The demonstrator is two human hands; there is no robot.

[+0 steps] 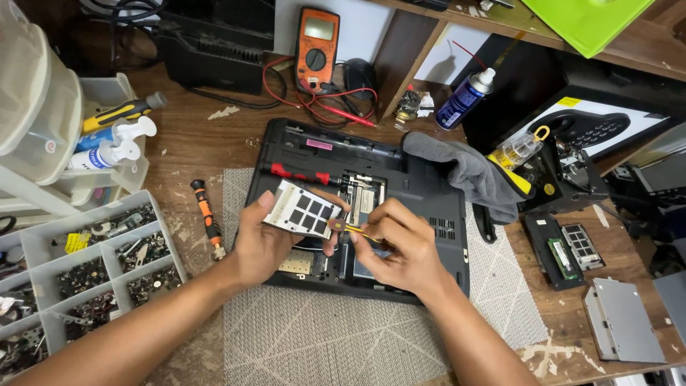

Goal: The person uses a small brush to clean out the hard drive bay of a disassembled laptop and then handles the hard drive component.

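Just two hands (pixel 268 239), one laptop (pixel 421 193), two screwdrivers (pixel 304 174).

Item count: one opened laptop (pixel 400 193); one multimeter (pixel 317 48); one aerosol can (pixel 464 99); two spray bottles (pixel 114 143) in the bin at the surface's left edge; two loose screwdrivers, orange (pixel 208 218) and red (pixel 300 174); one grey cloth (pixel 468 171); one compartmented screw tray (pixel 107 268).

Both hands raised together mid-frame, left hand (pixel 261 239) gripping, fingers curled; right hand (pixel 400 246) pinching, forearms converging
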